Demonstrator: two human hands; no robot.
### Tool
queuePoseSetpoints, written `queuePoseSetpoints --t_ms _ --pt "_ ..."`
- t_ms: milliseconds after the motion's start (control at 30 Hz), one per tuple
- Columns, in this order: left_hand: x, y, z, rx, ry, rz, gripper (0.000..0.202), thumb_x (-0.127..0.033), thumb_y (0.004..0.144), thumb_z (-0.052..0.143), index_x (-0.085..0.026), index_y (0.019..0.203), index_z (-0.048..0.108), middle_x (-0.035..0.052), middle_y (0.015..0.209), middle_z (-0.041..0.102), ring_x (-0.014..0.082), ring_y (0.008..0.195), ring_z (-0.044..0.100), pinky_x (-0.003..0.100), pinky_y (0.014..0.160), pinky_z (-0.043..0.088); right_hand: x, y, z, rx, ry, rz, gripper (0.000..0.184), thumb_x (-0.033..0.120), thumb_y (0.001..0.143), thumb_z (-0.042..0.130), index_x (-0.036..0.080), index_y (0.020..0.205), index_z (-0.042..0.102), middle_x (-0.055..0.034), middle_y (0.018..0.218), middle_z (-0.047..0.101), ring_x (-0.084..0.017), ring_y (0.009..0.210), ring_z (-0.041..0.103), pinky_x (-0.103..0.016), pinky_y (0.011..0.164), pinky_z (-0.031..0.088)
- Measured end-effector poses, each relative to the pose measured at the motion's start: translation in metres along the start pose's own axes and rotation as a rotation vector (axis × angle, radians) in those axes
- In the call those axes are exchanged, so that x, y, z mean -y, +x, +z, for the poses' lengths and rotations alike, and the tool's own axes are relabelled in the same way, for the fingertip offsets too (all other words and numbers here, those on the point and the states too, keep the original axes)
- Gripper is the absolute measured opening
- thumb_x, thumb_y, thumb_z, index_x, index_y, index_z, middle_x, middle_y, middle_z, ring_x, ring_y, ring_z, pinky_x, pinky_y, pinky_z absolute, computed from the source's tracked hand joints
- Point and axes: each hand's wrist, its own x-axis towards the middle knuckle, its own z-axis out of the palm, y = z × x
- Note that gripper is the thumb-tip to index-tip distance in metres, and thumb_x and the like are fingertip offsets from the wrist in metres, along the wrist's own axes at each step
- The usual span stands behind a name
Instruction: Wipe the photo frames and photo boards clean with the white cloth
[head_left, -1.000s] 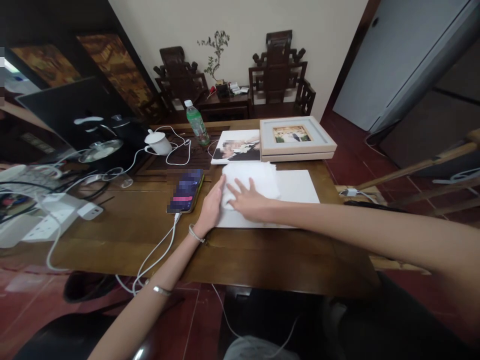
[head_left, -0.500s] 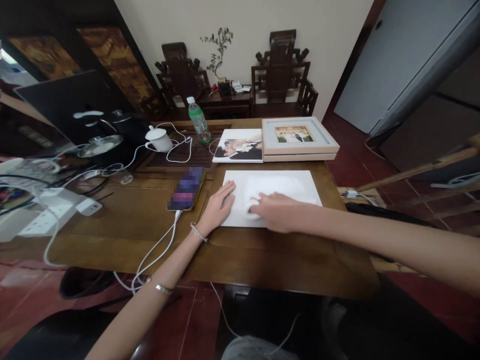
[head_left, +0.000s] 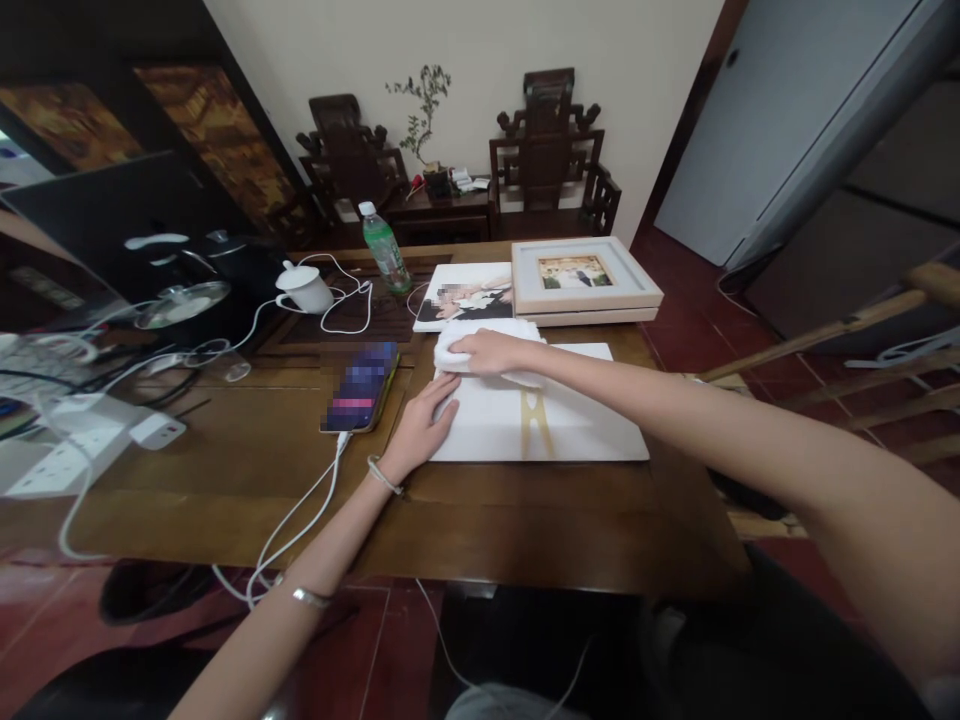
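Note:
A white board (head_left: 487, 420) with a yellowish figure on its surface lies flat on the wooden table (head_left: 480, 520). My right hand (head_left: 491, 352) grips a white cloth (head_left: 480, 335) and presses it on the board's far left part. The cloth and my forearm cover some of the board. My left hand (head_left: 424, 425) rests with fingers stretched out on the board's left edge, its fingertips close to the cloth.
Behind the board lie a photo panel (head_left: 461, 295) and a framed picture (head_left: 637, 285). A phone (head_left: 364, 385) on a white cable lies to the left. A green bottle (head_left: 386, 250), a lidded white cup (head_left: 306, 288) and a power strip (head_left: 67, 450) stand farther left.
My right hand has moved the cloth away from me and leftward across the board, so the yellowish figure now shows. My left hand stays at the left edge. The view has shifted slightly.

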Motion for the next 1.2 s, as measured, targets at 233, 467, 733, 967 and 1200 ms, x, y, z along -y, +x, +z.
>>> queuePoseSetpoints --t_ms 233,467,733,967,1200 --pt "-0.001 0.001 0.001 0.012 -0.031 0.008 0.041 -0.033 0.090 0.046 -0.015 0.126 0.058 0.0107 0.138 0.051 0.0230 0.133 0.042 0.045 0.114 0.030 -0.059 -0.078 -0.008 -0.038 0.060 0.128 0.043 0.008 0.074 0.038 0.013 0.111 0.060 -0.0121 0.117 0.064 -0.025 0.105 0.056 -0.034 0.088 0.039" --pt "-0.002 0.001 0.001 0.005 -0.027 0.010 0.041 -0.031 0.090 0.046 -0.014 0.125 0.058 0.0116 0.138 0.051 0.0229 0.133 0.042 0.045 0.114 0.030 -0.064 -0.159 0.020 -0.029 -0.057 0.195 0.033 0.004 0.067 0.036 0.018 0.088 0.057 -0.0054 0.076 0.062 -0.023 0.076 0.058 -0.033 0.077 0.040" --pt "0.000 0.001 0.002 -0.003 -0.040 0.010 0.040 -0.031 0.090 0.047 -0.016 0.125 0.059 0.0101 0.138 0.052 0.0233 0.133 0.042 0.045 0.114 0.030 0.003 -0.217 0.023 0.155 0.172 0.229 0.041 0.001 0.061 0.039 0.026 0.083 0.063 -0.0031 0.080 0.063 -0.021 0.084 0.060 -0.032 0.078 0.043" --pt "0.000 0.002 0.002 0.001 -0.035 0.005 0.041 -0.031 0.090 0.047 -0.012 0.124 0.059 0.0132 0.137 0.052 0.0237 0.133 0.042 0.043 0.114 0.030 -0.048 -0.185 0.006 0.081 0.149 0.239 0.044 0.008 0.067 0.039 0.020 0.100 0.065 -0.0066 0.102 0.067 -0.024 0.100 0.059 -0.033 0.085 0.044" --pt "-0.002 0.001 0.000 0.009 -0.032 0.010 0.040 -0.032 0.090 0.047 -0.015 0.124 0.059 0.0110 0.138 0.052 0.0239 0.133 0.043 0.045 0.114 0.030 -0.100 -0.131 -0.004 -0.075 0.034 0.216 0.042 0.008 0.066 0.038 0.017 0.097 0.064 -0.0091 0.102 0.067 -0.026 0.097 0.058 -0.035 0.083 0.041"
